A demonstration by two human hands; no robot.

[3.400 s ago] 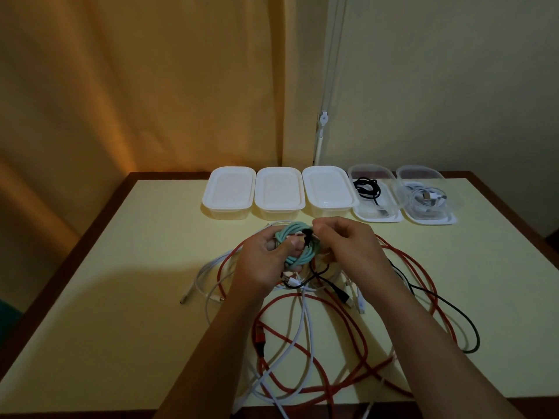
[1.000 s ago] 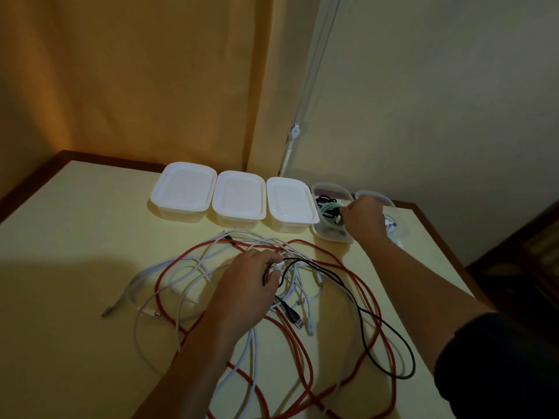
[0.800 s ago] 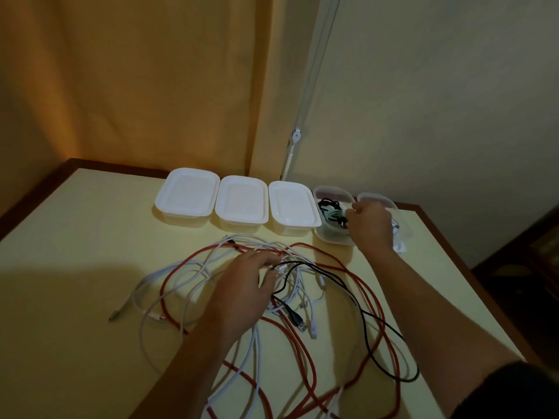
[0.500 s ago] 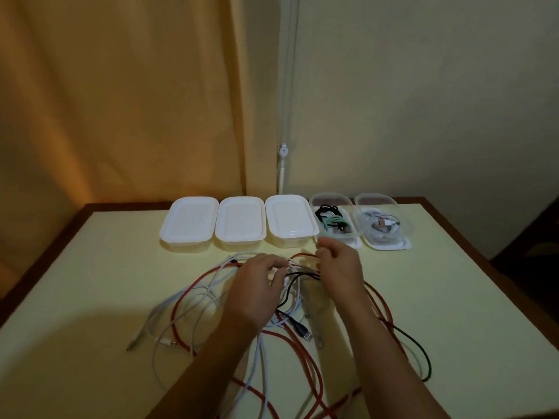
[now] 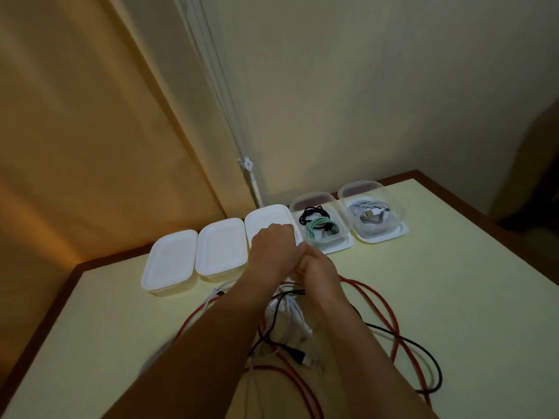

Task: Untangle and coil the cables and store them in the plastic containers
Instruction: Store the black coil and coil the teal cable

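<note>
Cables (image 5: 302, 337) in red, white and black are piled loose on a pale yellow table (image 5: 453, 267) with a dark wood edge, set against a cream wall (image 5: 363, 86) and an orange curtain (image 5: 75, 131). 5 plastic containers are lined up along the far edge: 3 lidded containers (image 5: 217, 252) to the left, 2 open containers (image 5: 348, 219) to the right. A teal cable and a black cable are coiled in one open container, a white cable in the other. Both hands are raised together above the pile, touching. The left hand (image 5: 273, 252) and right hand (image 5: 317, 269) are seen with fingers curled; whether cable strands are pinched cannot be told.
</note>
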